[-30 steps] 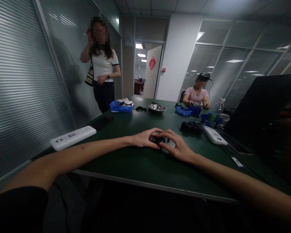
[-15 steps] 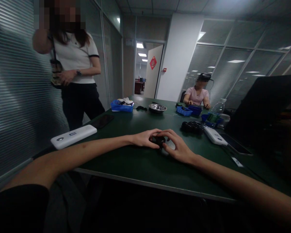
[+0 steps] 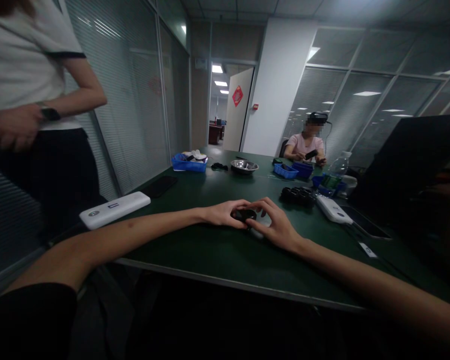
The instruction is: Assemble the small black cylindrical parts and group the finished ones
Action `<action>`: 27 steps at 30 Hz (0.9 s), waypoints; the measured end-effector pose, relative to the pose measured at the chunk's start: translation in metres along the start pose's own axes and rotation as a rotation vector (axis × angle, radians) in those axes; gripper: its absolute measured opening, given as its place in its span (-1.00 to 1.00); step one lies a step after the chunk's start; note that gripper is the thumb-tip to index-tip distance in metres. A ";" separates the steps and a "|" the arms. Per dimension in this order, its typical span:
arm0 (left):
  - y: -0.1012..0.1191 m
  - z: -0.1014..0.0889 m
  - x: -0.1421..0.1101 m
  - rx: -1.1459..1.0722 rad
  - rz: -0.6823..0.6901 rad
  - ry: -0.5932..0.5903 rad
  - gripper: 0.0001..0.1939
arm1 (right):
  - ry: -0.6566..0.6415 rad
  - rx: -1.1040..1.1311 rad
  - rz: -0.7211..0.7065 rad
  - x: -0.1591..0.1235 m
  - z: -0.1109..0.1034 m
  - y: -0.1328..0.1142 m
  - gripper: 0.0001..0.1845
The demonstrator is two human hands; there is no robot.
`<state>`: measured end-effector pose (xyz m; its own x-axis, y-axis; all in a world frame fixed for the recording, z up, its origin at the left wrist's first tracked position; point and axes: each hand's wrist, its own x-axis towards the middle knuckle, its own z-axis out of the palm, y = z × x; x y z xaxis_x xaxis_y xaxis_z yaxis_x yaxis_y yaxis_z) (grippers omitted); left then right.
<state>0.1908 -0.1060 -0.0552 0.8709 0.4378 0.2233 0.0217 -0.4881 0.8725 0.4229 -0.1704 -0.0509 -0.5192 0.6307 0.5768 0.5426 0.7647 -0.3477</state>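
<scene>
Over the dark green table (image 3: pixel 210 255), my left hand (image 3: pixel 222 215) is closed around a small black rounded object (image 3: pixel 243 215), its thumb along the near side. From the other side my right hand (image 3: pixel 279 230) curves in, thumb and fingertips against the same object's right end. What kind of object it is cannot be made out. A pale, translucent roundish thing (image 3: pixel 261 229) lies beneath my right hand, partly covered by it.
A white power bank (image 3: pixel 114 209) and black phone (image 3: pixel 159 186) lie left. Beyond are a blue basket (image 3: pixel 189 164) and steel bowl (image 3: pixel 244 167). To the right are black rounded pieces (image 3: pixel 298 196), another power bank (image 3: pixel 333 209) and a bottle (image 3: pixel 333 175). Two people are nearby.
My right fingers have shifted slightly on the black object; my left hand stays in place. The standing person has moved left and closer. The seated person now holds up a dark object.
</scene>
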 end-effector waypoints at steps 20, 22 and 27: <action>-0.010 -0.006 0.001 0.203 -0.004 -0.010 -0.31 | 0.006 0.011 -0.043 -0.001 0.000 -0.004 -0.61; -0.009 -0.006 0.001 0.190 -0.001 -0.012 -0.29 | 0.001 0.023 -0.052 -0.001 -0.001 -0.003 -0.63; -0.004 -0.005 0.000 0.157 -0.001 -0.025 -0.30 | 0.000 0.032 -0.074 -0.002 -0.002 -0.005 -0.59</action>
<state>0.1885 -0.0999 -0.0567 0.8825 0.4208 0.2100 0.0973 -0.6003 0.7938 0.4225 -0.1754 -0.0490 -0.5569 0.5723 0.6019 0.4813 0.8130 -0.3278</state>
